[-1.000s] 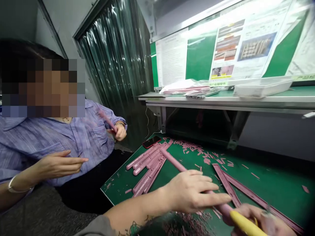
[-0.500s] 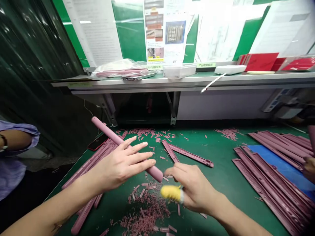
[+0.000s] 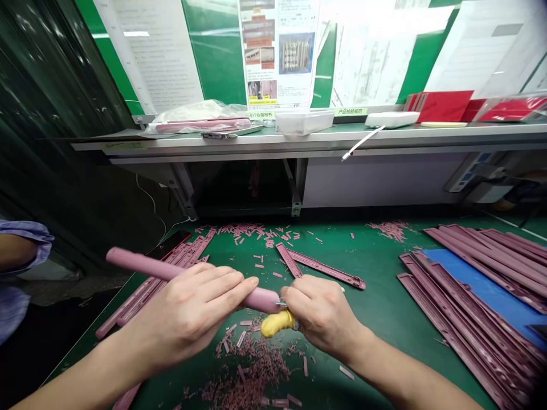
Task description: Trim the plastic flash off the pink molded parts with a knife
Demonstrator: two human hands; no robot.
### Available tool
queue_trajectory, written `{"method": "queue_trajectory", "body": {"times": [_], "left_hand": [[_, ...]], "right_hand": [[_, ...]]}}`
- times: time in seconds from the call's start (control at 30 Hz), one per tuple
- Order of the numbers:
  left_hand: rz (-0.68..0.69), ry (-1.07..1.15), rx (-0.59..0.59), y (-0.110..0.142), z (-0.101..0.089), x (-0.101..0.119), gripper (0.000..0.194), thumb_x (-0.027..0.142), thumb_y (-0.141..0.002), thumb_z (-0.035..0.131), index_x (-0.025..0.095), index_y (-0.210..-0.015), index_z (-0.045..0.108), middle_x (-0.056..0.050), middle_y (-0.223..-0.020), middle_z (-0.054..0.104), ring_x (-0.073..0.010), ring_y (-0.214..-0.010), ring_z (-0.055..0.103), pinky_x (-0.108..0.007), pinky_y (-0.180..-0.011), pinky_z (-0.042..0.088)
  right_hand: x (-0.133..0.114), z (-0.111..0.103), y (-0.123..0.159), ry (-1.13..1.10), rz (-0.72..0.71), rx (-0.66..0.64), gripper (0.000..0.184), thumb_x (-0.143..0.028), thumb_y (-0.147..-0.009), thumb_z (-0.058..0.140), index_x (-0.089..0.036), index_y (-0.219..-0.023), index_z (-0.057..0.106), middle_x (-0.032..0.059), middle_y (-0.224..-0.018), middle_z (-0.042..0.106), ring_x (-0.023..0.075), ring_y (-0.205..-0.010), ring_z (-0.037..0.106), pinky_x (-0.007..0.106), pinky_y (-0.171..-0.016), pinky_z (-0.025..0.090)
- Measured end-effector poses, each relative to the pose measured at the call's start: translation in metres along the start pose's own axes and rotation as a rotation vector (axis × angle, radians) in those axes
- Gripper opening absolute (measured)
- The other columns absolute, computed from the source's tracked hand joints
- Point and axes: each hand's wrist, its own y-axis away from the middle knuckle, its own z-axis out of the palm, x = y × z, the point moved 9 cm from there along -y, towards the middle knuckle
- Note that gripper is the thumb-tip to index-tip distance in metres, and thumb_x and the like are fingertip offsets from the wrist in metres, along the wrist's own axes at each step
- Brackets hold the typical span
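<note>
On the green desk [image 3: 376, 364] | left hand [image 3: 188, 310]: fingers [image 3: 226, 279] shut around pink rod [image 3: 145, 265] | right hand [image 3: 322, 310]: fingers [image 3: 299, 293] shut on yellow-handled blade [image 3: 272, 324], touching rod's end

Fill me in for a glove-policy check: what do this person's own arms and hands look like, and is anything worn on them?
The left hand and right hand are bare, with no gloves, and no watch or bracelet shows. The left forearm and right forearm are bare too, out to the picture's edge, so no sleeve is in view.
</note>
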Motion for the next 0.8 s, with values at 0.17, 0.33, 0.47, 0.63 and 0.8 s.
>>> {"method": "queue_trajectory", "body": {"times": [0.17, 0.33, 0.47, 0.63, 0.8], "left_hand": [[-0.137, 0.164, 0.083, 0.008, 0.001, 0.005, 0.049, 0.012, -0.087, 0.054, 0.016, -0.135, 0.045, -0.010, -0.113, 0.068, -0.0202, -0.097, 0.065, -0.032, -0.081, 0.055], [-0.158, 0.144, 0.061, 0.009, 0.002, 0.001, 0.048, 0.011, -0.086, 0.053, 0.018, -0.134, 0.047, -0.008, -0.112, 0.069, -0.0207, -0.095, 0.066, -0.034, -0.080, 0.056], [-0.047, 0.016, 0.004, 0.006, 0.002, 0.003, 0.045, 0.010, -0.087, 0.052, 0.016, -0.131, 0.050, -0.010, -0.111, 0.069, -0.0218, -0.092, 0.066, -0.035, -0.077, 0.056], [-0.093, 0.042, 0.016, 0.005, 0.001, 0.002, 0.044, 0.014, -0.087, 0.052, 0.016, -0.131, 0.050, -0.010, -0.110, 0.069, -0.0232, -0.091, 0.068, -0.036, -0.077, 0.057], [-0.280, 0.177, 0.044, 0.008, 0.007, 0.002, 0.045, 0.018, -0.088, 0.052, 0.022, -0.133, 0.047, -0.008, -0.115, 0.068, -0.0222, -0.093, 0.068, -0.033, -0.077, 0.059]], "right_hand": [[-0.001, -0.007, 0.002, -0.023, 0.010, 0.031, 0.038, -0.015, -0.097, 0.031, -0.018, -0.065, 0.051, 0.0005, -0.057, 0.047, 0.0134, -0.052, 0.034, 0.028, -0.052, 0.023], [0.005, -0.006, -0.001, -0.033, 0.083, 0.027, 0.036, -0.028, -0.099, 0.036, -0.018, -0.070, 0.056, 0.0010, -0.059, 0.050, 0.0132, -0.054, 0.040, 0.027, -0.052, 0.024], [0.006, 0.003, -0.005, 0.019, 0.052, -0.058, 0.034, -0.033, -0.098, 0.038, -0.018, -0.076, 0.059, 0.0012, -0.062, 0.051, 0.0143, -0.055, 0.041, 0.029, -0.050, 0.022], [0.004, 0.002, -0.005, 0.020, 0.005, -0.045, 0.036, -0.020, -0.098, 0.033, -0.018, -0.071, 0.056, 0.0005, -0.061, 0.049, 0.0141, -0.054, 0.036, 0.030, -0.051, 0.020], [0.003, -0.003, -0.002, -0.010, 0.038, 0.056, 0.037, -0.016, -0.096, 0.034, -0.018, -0.064, 0.052, 0.0000, -0.058, 0.046, 0.0131, -0.053, 0.035, 0.028, -0.052, 0.022]]}}
